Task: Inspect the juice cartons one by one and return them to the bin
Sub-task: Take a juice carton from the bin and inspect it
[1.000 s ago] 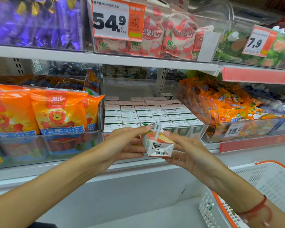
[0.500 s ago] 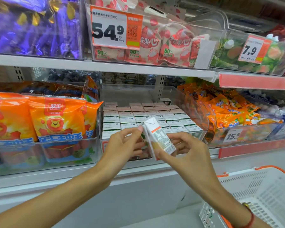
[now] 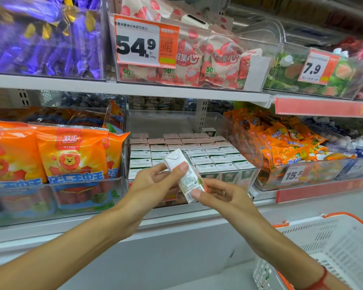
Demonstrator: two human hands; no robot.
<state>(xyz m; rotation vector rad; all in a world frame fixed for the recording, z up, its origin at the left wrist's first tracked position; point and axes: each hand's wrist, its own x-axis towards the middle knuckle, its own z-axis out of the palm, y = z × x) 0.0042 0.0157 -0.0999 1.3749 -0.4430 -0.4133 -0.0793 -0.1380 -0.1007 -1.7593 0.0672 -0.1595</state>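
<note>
Before shop shelf point(image 3: 176, 92), clear bin point(image 3: 247, 147), both hands holding carton point(image 3: 184, 174)

Both hands hold one small white juice carton point(image 3: 184, 174) tilted before the clear plastic bin point(image 3: 252, 151) of matching cartons: left hand point(image 3: 153, 185) pinching its upper end, right hand point(image 3: 220, 195) its lower. A white mesh basket point(image 3: 331, 248) sits near right.

You hold 1 small white juice carton point(image 3: 184, 175), orange trim near top, tilted, top end up-left, printed side panel facing you, just in front of bin. Clear plastic bin point(image 3: 250, 152) on middle shelf holds remaining cartons point(image 3: 187, 152) upright in tight rows, white tops showing, green-and-white fronts behind front wall.
</note>
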